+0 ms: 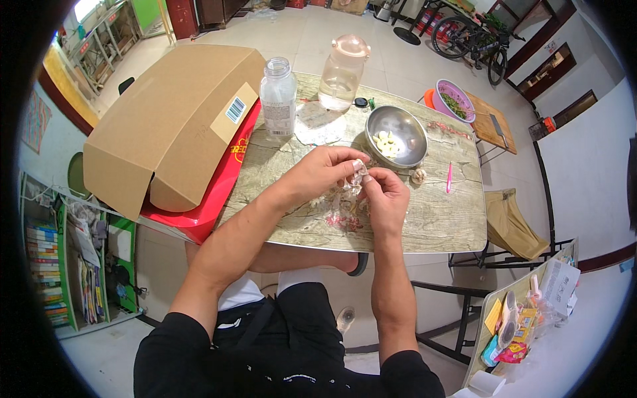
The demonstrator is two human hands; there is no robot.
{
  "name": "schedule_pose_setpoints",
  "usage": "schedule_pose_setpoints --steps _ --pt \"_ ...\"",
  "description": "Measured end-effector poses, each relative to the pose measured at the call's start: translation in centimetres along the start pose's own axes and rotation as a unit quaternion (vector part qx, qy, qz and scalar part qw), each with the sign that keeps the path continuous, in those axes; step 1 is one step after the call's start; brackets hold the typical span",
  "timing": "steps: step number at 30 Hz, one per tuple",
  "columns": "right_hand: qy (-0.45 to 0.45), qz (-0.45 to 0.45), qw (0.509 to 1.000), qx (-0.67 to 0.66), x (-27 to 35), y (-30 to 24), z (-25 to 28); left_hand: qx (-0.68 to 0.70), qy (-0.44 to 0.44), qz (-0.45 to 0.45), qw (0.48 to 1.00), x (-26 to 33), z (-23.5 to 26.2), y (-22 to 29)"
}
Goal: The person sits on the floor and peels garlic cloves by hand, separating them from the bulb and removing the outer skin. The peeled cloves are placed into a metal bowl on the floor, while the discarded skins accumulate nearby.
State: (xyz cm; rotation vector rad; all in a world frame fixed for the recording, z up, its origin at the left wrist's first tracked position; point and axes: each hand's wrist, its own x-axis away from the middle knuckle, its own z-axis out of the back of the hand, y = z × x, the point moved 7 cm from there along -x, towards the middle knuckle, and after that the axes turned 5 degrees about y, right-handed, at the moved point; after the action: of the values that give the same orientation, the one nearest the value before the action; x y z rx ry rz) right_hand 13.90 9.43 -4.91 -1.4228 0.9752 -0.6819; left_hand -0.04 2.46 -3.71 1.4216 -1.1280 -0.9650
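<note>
Both hands meet over the small wood-patterned table (438, 219). My left hand (325, 169) and my right hand (385, 196) pinch a garlic clove (359, 171) between their fingertips, with papery skin hanging from it. Loose garlic skins (345, 212) lie on the table just below the hands. Behind the hands, a steel bowl (397, 136) holds several peeled cloves (385, 143). An unpeeled garlic piece (418, 176) rests beside the bowl.
A pink-handled tool (449, 178) lies at the right. A clear plastic bottle (279, 96) and a pink-lidded jug (342, 73) stand at the far edge. A cardboard box (172, 119) sits on a red box (212, 192) at the left. A folding chair (511, 225) stands to the right.
</note>
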Motion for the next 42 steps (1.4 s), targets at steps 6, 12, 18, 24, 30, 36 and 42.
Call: schedule_pose_setpoints --steps 6,12,18,24,30,36,42 --pt "0.033 0.006 0.999 -0.002 -0.1 -0.4 0.2 0.171 -0.008 0.043 0.984 -0.3 0.5 -0.8" --pt "0.084 0.044 0.994 0.045 0.0 -1.0 1.0 0.250 -0.008 0.042 0.967 -0.4 1.2 -0.5" --pt "0.090 0.143 0.960 0.223 -0.3 -1.6 0.8 0.263 0.023 0.044 0.964 -0.4 1.6 -0.7" --pt "0.037 0.154 0.931 0.328 0.1 -1.8 -0.3 0.249 0.044 0.057 0.966 -0.7 1.9 -1.0" --pt "0.067 0.198 0.908 0.363 0.2 -2.7 -0.3 0.177 0.088 0.008 0.980 -0.8 2.5 0.0" --pt "0.105 0.173 0.922 0.331 0.2 -2.6 0.3 0.075 0.128 -0.052 0.988 -1.2 2.3 1.5" --pt "0.110 0.238 0.890 0.373 0.5 -3.4 0.5 -0.053 0.131 -0.115 0.983 -3.7 -0.2 4.7"
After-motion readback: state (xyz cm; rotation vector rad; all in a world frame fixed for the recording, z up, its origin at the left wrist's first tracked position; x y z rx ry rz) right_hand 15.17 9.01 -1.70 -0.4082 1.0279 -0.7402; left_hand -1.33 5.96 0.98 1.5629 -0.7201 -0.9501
